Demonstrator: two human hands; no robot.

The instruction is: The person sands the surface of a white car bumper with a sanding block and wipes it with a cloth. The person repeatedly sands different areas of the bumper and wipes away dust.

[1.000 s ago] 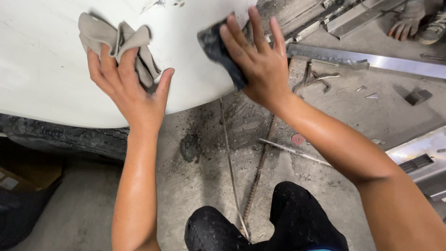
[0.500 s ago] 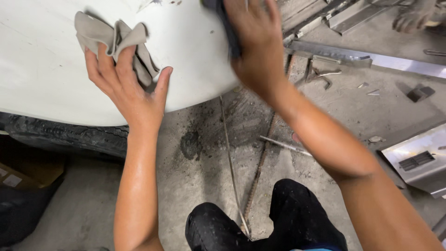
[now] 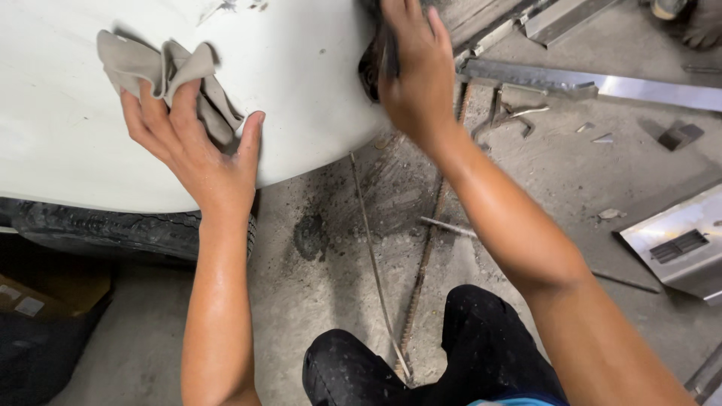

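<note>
My left hand (image 3: 192, 146) lies flat on a white curved body panel (image 3: 301, 75), pinning a crumpled beige cloth (image 3: 162, 75) under its fingers. My right hand (image 3: 414, 71) presses a dark sanding pad (image 3: 374, 64) against the panel's right edge. The pad is mostly hidden under the palm. Both forearms reach up from the bottom of the view.
A black tyre (image 3: 113, 229) sits under the panel. Thin metal rods (image 3: 376, 263) lie on the stained concrete floor. Metal strips (image 3: 602, 83) and a grey vented panel (image 3: 677, 244) lie at right. Another person's shoes (image 3: 688, 15) show at top right. My dark-trousered knee (image 3: 451, 353) is below.
My right hand slid the dark pad up along the panel edge, then back down a little. The left hand and cloth stayed in place.
</note>
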